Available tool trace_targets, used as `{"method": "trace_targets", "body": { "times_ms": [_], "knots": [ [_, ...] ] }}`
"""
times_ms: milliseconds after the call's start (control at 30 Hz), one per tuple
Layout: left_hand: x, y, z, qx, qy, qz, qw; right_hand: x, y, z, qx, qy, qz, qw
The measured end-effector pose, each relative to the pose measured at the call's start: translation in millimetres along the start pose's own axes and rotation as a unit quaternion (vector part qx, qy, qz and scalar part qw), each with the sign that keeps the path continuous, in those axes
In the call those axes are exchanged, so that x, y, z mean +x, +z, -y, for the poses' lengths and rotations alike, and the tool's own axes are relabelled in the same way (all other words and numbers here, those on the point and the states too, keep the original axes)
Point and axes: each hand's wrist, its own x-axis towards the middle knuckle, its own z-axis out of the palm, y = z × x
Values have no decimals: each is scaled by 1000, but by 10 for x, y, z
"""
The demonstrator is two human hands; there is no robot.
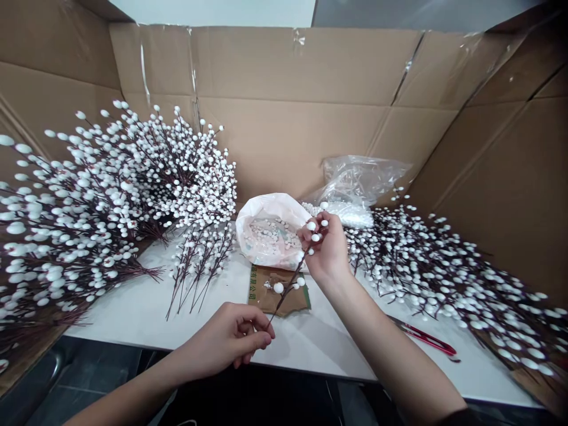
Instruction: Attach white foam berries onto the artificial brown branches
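An artificial berry stem (291, 283) with white berries on a dark brown twig slants between my two hands. My left hand (237, 334) pinches its lower end near the table's front edge. At the upper end, my right hand (329, 248) has its fingers closed around the twig among the top berries. Directly behind my right hand stands a white plastic bag (260, 207), rolled open, with many loose white berries inside. Beneath the stem lies a piece of brown cardboard (260, 302) with green print.
Big piles of white berry stems lie at left (110, 189) and right (426, 260). A smaller bunch (195, 260) rests left of centre. A clear plastic bag (355, 183) sits behind. A red-handled cutter (428, 338) lies at right. Cardboard walls (288, 71) surround the white table (146, 319).
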Motion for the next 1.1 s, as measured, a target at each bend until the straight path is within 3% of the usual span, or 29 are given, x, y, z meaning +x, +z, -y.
{"method": "trace_targets", "body": {
  "times_ms": [133, 233, 367, 467, 600, 767, 933, 1100],
  "knots": [
    [-144, -128, 32, 3, -11, -57, 998, -59, -63, -124, -11, 57, 23, 998],
    [-306, -320, 129, 49, -25, -149, 987, -181, -228, -199, -60, 94, 27, 993],
    [-518, -724, 346, 163, -49, -283, 944, -444, -539, -323, -105, 127, 36, 986],
    [-620, -995, 464, 256, -68, -336, 904, -637, -731, -440, -130, 134, 50, 981],
    [-641, -1133, 486, 298, -99, -343, 885, -800, -875, -580, -149, 129, 78, 977],
    [-551, -1099, 499, 294, -94, -324, 894, -876, -986, -662, -165, 92, 74, 979],
    [-490, -1066, 532, 294, -82, -356, 883, -910, -1069, -704, -192, 31, 48, 980],
    [-440, -1015, 527, 302, -92, -357, 879, -994, -1116, -724, -300, -58, 49, 951]
  ]
}}
